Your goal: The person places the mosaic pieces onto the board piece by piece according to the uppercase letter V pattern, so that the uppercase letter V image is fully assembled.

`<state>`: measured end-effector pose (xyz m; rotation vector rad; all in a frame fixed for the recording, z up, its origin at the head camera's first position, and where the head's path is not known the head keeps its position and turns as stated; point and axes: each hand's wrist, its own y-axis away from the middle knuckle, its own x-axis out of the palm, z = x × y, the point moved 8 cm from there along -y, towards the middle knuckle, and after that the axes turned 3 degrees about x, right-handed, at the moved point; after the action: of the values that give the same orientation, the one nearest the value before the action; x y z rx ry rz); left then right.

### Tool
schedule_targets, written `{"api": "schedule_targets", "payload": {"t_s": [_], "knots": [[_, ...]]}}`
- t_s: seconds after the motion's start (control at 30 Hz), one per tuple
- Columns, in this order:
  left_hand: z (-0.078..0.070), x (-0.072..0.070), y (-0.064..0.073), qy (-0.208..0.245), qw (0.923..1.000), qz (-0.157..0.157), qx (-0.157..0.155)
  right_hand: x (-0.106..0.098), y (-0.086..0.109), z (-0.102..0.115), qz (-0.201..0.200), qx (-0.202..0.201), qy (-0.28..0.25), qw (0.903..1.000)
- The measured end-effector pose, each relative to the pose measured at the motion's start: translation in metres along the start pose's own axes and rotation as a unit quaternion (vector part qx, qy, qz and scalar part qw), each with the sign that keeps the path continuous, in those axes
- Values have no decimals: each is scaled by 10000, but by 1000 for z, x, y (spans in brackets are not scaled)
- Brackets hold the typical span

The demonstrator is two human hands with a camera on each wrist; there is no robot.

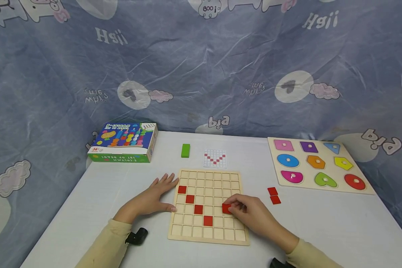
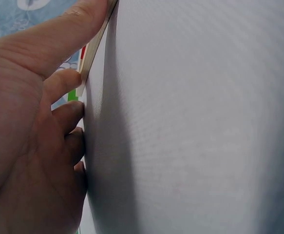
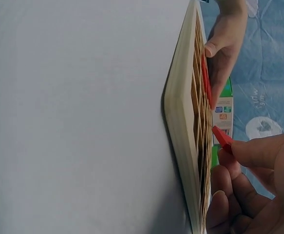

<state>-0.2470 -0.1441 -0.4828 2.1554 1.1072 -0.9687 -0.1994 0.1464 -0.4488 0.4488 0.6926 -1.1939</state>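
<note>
A wooden grid board (image 1: 187,238) lies on the white table, with red square tiles such as this red tile (image 1: 198,209) stepping diagonally down from its left side. Between thumb and fingers, my right hand (image 1: 251,214) pinches another red tile (image 3: 222,139), tilted close over the board's right half. My left hand (image 1: 152,197) rests along the board's left edge with fingers spread, its thumb (image 2: 78,22) touching the frame. Behind the board lies a pattern card (image 1: 215,158) showing a red V of squares. Two loose red tiles (image 1: 275,200) lie to the right of the board.
A colourful bead-set box (image 1: 120,143) stands at the back left. A green block (image 1: 185,150) sits between it and the card. At the right lies a shape puzzle board (image 1: 308,182) with knobbed pieces. A patterned blue cloth (image 1: 201,74) hangs behind the table.
</note>
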Motion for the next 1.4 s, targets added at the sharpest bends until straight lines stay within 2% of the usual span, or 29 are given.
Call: {"api": "schedule_targets", "payload": {"t_s": [0.57,0.83,1.4], "knots": [[-1,-1,-2,-70,10000,-3,-13,15,-5,9,225,-235,-95,9994],[-4,-1,0,-4,10000,8,47,17,-6,17,45,-492,36,9988],[-1,-1,1,-40,9999,-40,97,20,-5,20,36,-422,537,9977]]}}
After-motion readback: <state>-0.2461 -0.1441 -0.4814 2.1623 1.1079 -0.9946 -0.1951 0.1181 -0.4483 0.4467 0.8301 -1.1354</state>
